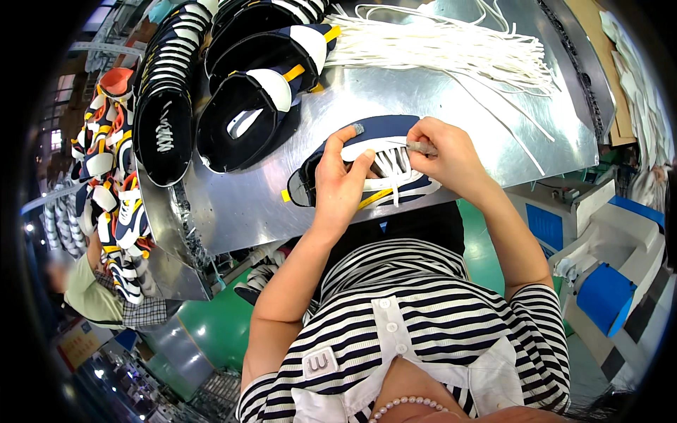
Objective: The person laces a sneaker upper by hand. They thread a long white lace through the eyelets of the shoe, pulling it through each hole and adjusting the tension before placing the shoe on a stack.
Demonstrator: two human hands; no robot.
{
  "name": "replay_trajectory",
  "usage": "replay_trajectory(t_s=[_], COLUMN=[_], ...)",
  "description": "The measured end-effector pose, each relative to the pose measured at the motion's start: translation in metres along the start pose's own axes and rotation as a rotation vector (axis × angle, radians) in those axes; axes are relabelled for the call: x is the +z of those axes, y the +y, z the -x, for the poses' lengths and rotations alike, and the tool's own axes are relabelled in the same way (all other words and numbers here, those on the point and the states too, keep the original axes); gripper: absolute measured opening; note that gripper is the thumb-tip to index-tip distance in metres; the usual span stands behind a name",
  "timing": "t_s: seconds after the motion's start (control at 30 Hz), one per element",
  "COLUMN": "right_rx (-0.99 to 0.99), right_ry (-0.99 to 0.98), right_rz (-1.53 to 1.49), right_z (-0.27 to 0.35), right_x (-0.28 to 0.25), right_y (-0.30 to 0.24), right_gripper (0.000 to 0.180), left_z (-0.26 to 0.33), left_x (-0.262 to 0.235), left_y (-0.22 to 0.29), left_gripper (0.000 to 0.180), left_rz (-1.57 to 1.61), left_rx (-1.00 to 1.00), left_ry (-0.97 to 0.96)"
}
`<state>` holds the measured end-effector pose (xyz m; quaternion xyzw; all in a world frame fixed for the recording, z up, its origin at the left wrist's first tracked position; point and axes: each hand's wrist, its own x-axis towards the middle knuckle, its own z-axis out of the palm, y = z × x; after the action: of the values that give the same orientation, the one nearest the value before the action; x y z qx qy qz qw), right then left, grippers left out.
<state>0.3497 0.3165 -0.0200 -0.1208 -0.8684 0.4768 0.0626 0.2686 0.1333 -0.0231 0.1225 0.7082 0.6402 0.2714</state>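
Note:
A navy and white shoe upper (384,130) with a yellow tab lies flat on the metal table (233,204) near its front edge. My left hand (340,183) presses down on the upper's left part, thumb and fingers around the lace area. My right hand (446,156) grips the upper's right side and pinches the end of a white lace (392,166) threaded through the eyelets.
A pile of loose white laces (451,46) lies at the back of the table. Several stacked shoe uppers (247,106) sit at the back left. More uppers (113,183) are heaped at the far left. Another person (92,292) is at the lower left. Blue and white machines (606,282) stand at right.

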Motion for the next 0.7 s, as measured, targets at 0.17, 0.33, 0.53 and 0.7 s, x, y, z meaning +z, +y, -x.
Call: replay_trajectory(t_s=[0.17,0.33,0.53,0.7], right_rx=[0.013,0.109,0.396,0.445], right_ry=[-0.027,0.391,0.146,-0.371], right_rz=[-0.142,-0.653,-1.020,-1.878], right_z=[0.013,0.026,0.071,0.099], right_x=[-0.004,-0.015,0.007,0.028], right_y=[0.006,0.013,0.016,0.004], right_gripper=[0.012,0.008,0.028,0.036], left_z=[0.003,0.018,0.045,0.060], left_x=[-0.001,-0.012,-0.026,-0.029], left_y=[0.002,0.017,0.062,0.079], left_gripper=[0.041,0.041,0.042,0.040], left_rz=[-0.073,-0.007,0.080,-0.117], left_rx=[0.003,-0.026,0.003,-0.017], left_ry=[-0.034,-0.116,-0.336,-0.450])
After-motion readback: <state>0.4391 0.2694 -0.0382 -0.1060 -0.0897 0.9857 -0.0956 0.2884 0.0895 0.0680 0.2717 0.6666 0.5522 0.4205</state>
